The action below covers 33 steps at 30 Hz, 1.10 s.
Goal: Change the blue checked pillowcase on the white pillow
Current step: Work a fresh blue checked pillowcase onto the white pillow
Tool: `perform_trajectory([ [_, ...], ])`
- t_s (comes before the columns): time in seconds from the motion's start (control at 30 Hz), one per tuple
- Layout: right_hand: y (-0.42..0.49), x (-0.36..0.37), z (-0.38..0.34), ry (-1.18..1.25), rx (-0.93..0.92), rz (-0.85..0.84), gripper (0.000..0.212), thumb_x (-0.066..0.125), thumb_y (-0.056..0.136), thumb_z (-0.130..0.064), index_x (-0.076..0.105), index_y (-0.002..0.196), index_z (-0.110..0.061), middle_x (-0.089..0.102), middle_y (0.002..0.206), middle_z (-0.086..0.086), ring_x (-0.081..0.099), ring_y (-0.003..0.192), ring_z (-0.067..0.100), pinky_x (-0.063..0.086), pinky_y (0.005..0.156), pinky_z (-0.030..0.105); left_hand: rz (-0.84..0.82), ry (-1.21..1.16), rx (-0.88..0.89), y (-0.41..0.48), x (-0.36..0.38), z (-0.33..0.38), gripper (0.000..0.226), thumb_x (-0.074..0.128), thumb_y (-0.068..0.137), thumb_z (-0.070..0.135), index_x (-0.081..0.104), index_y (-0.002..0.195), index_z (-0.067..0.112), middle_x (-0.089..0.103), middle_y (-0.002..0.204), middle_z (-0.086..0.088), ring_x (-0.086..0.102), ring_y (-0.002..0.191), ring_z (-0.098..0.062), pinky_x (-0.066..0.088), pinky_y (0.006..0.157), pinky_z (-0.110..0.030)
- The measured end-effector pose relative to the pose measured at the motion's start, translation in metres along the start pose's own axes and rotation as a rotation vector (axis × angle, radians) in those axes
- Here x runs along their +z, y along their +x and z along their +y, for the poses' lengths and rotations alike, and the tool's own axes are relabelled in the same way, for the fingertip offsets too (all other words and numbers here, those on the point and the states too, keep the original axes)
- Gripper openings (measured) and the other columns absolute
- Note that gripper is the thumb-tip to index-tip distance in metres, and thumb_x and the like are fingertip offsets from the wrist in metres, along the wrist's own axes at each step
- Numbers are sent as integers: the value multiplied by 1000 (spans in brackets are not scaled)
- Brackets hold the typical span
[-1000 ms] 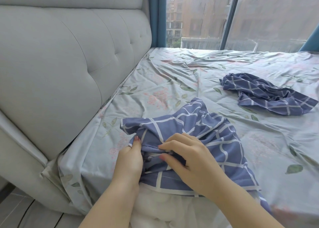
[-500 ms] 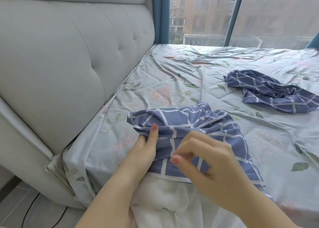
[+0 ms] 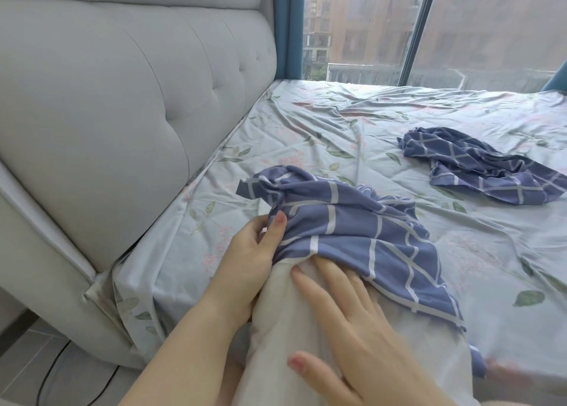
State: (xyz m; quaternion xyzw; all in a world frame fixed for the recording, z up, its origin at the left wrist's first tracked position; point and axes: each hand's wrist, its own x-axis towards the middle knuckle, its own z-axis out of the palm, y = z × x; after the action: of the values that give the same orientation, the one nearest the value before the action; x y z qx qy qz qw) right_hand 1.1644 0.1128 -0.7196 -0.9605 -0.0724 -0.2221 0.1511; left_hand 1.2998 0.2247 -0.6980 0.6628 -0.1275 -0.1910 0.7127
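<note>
The left hand (image 3: 253, 252) grips the bunched left edge of the pillowcase (image 3: 352, 230), thumb laid up along the blue cloth and the other fingers curled beside it. The right hand (image 3: 352, 335) lies flat and relaxed on the pillow (image 3: 276, 353), fingers straight, holding nothing; the tips of its far fingers are tucked just under the pillowcase's hem. The pillow sticks out of the case towards the near edge, bare and white between the two hands, while its far end is inside the checked cloth. The pillowcase is rumpled over that end, one corner poking out to the left and its open hem running down to the right across the sheet (image 3: 337, 123).

The sheet is pale with leaves and pink flowers, and creased. Far right on it, well apart from the hands, lies a second cloth (image 3: 478, 166), blue checked and crumpled. On the left a grey tufted headboard (image 3: 122, 83) leans along the bed, with a dark cable (image 3: 52, 372) on the floor below it. Beyond the bed are a teal curtain (image 3: 288, 25) and a window (image 3: 368, 21)
</note>
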Motion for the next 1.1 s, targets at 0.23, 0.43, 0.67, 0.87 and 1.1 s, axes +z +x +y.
perform_trajectory([
  [0.23,12,4,6,398,156,105,75,18,94,-72,27,153,-26,4,162,-8,5,151,11,16,118,27,-21,10,8,-19,7,-3,43,33,102,50,66,121,32,71,118,11,62,117,-7,42,109,-40],
  [0.43,18,-3,14,488,217,265,64,13,101,-61,60,128,-28,47,134,-15,42,132,13,29,108,21,134,-27,229,-32,17,3,39,37,95,51,64,115,30,72,110,9,65,109,-9,47,100,-33],
  [0.67,11,-3,8,428,272,200,69,10,92,-75,44,136,-35,36,146,-13,21,144,8,15,116,27,187,-57,320,-35,25,7,28,38,101,40,61,117,44,66,120,11,62,116,-10,46,106,-42],
  [0.87,11,-7,20,589,250,213,55,14,95,-71,53,122,-42,55,130,-19,43,132,7,31,107,22,150,-23,342,-35,26,8,33,35,103,36,66,114,32,68,119,14,61,116,-6,47,105,-38],
  [1.1,24,7,11,580,171,262,48,6,95,-70,40,126,-58,38,129,-51,35,125,-20,25,106,10,46,-31,407,-39,32,5,41,38,97,51,66,121,34,65,126,16,57,123,-5,43,104,-30],
])
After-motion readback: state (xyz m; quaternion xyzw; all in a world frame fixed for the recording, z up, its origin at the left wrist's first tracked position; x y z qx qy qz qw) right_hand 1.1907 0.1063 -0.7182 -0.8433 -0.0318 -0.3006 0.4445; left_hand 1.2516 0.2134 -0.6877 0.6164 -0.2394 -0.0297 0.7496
